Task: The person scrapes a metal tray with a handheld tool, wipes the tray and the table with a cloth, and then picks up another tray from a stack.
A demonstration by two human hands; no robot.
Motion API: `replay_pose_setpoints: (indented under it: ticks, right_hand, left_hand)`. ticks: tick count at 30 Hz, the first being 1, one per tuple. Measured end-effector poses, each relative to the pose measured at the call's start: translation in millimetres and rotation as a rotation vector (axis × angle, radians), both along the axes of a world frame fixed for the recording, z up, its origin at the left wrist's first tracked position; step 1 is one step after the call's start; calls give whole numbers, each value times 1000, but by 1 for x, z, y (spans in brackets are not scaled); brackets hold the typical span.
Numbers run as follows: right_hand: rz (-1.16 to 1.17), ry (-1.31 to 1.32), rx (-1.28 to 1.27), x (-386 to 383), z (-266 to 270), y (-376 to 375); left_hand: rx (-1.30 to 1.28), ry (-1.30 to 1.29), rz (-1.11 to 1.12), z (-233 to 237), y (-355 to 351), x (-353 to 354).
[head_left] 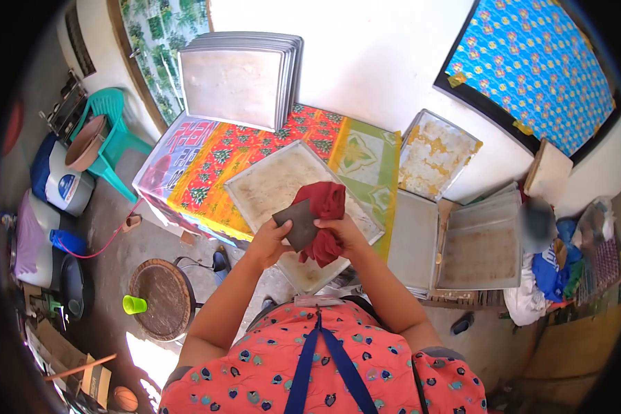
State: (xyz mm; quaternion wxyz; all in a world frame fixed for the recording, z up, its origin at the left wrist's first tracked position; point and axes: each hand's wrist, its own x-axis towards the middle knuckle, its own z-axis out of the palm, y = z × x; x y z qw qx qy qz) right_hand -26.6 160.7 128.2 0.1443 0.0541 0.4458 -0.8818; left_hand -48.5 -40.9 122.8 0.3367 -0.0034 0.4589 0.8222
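Observation:
My left hand (272, 243) is closed on a flat dark grey square piece (294, 225), its thumb lying over the near edge. A bunched maroon cloth (327, 201) is gripped in my right hand (343, 233), and its folds hang down between the two hands. The thumb of my right hand comes up to the right edge of the grey piece, which overlaps the cloth. Under both hands a metal baking tray (261, 181) with brownish stains lies at an angle on the table, its near corner sticking out past the edge.
A stack of metal trays (231, 86) leans upright at the table's back. The table wears a patterned cloth (207, 176). More trays (479, 255) stand at the right, one stained yellow (438, 152). A round stool (162, 303) with a green cup (134, 304) stands left.

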Motion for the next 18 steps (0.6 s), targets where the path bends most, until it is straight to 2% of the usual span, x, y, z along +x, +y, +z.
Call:
replay_pose_setpoints:
  ticks: [2, 5, 7, 9, 12, 13, 15, 18]
  right_hand:
    - [-99, -80, 142, 1, -14, 0]
    - [-76, -9, 243, 14, 16, -5]
    - [-113, 7, 246, 12, 18, 11]
    - [-207, 31, 276, 12, 11, 32]
    - [-275, -16, 212, 21, 12, 52]
    - [-290, -38, 210, 27, 16, 54]
    - [-319, -46, 214, 38, 22, 51]
    - [-352, -59, 320, 52, 6, 56]
  left_hand:
    - [-150, 60, 8, -8, -5, 4]
    - [-260, 137, 98, -21, -22, -1]
    - [-319, 182, 210, -10, -42, -4]
    - [-516, 228, 267, -16, -77, -24]
    - [-973, 801, 533, -27, -116, -46]
    - [-1213, 852, 511, -27, -135, -54]
    - [-1516, 947, 552, -19, -159, -64]
    - [-1774, 909, 501, -35, -206, -94]
